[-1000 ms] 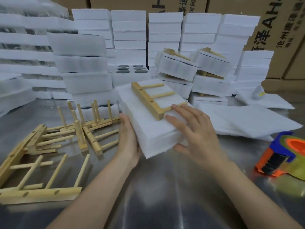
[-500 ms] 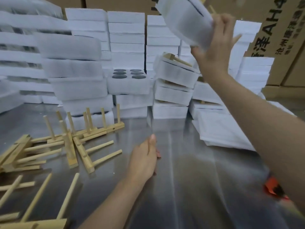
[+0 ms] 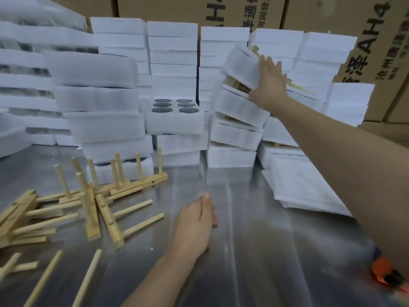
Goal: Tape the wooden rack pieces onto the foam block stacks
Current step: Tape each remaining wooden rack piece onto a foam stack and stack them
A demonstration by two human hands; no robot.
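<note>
Head camera view: a second ago you had both hands on a foam block (image 3: 240, 65) down on the metal table (image 3: 254, 240), right in front of you. It had a wooden rack piece (image 3: 256, 49) on top. Half a second ago your right hand swung it high in the air.

Now that block sits on top of the leaning pile (image 3: 239, 107) at the back. It is tilted, and a bit of the wood pokes out at its top edge. Your right hand (image 3: 269, 83) lies on the block with its fingers straight and flat. It looks like it is pressing, not grabbing. I cannot see the thumb.

Your left hand (image 3: 194, 222) has moved off the block. It rests on the table with its fingers loosely bent and holds nothing.

I think this block is done and put away. The pile leans, so let go slowly or it may slide.

Next you need a new block and a new rack. The loose rack pieces (image 3: 95, 209) lie in a heap near your left hand. The flat foam sheets (image 3: 305, 191) are under your right arm. The orange tape gun (image 3: 386, 273) peeks out at the bottom right corner, partly hidden by your arm.
</note>
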